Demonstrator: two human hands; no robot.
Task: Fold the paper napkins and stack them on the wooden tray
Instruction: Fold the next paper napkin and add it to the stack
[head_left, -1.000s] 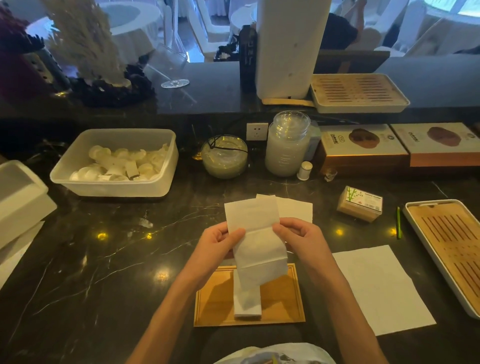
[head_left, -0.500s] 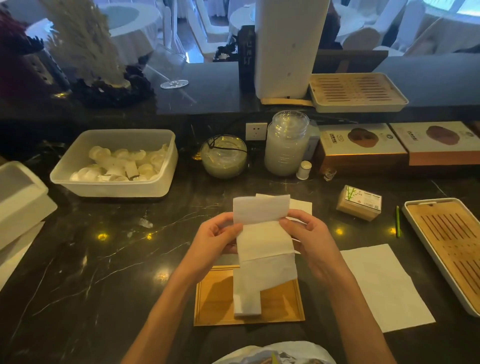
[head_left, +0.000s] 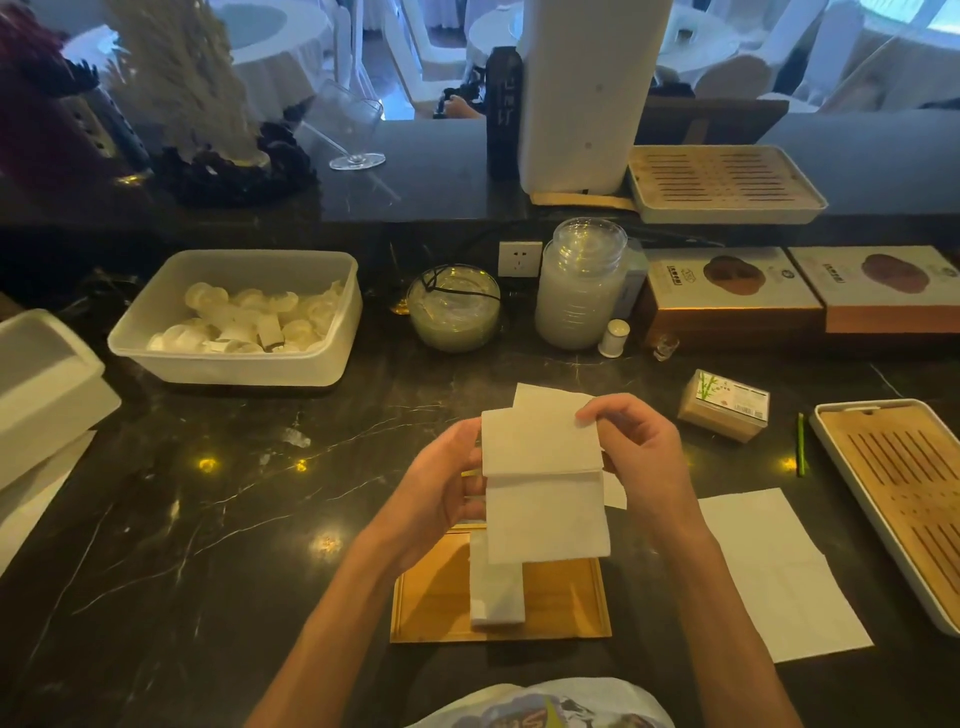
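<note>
White tissue paper, held in both hands above the table. The right hand (head_left: 639, 452) pinches the upper right corner of the paper napkin (head_left: 545, 519) between thumb and forefinger, its other fingers loosely curled behind. The left hand (head_left: 447, 488) grips the left edge, fingers curled round it. Both wrists are raised, palms turned towards each other, and the forearms converge from the lower edge of the view. The napkin hangs upright as a narrow strip, its top part turned down over the front — the flap's lower edge runs straight across, about midway down.

Step in hand, as judged: a crosswise fold of the strip. To do it well, the flap's side edges should be matched to those beneath before the crease is pressed; whether they line up exactly cannot be told. Soft paper creases poorly in the air — laying it on the table and pressing along the fold would probably give a sharper line.

Directly below, the wooden tray (head_left: 436, 597) carries a small stack of folded napkins (head_left: 496, 597), partly hidden by the hanging strip. An unfolded napkin (head_left: 774, 571) lies flat on the table (head_left: 208, 519) just right of the tray, and a further sheet (head_left: 540, 396) shows behind the hands. Farther out are a slatted tea tray (head_left: 904, 499), a small box (head_left: 724, 405) and a plastic tub (head_left: 234, 364).
</note>
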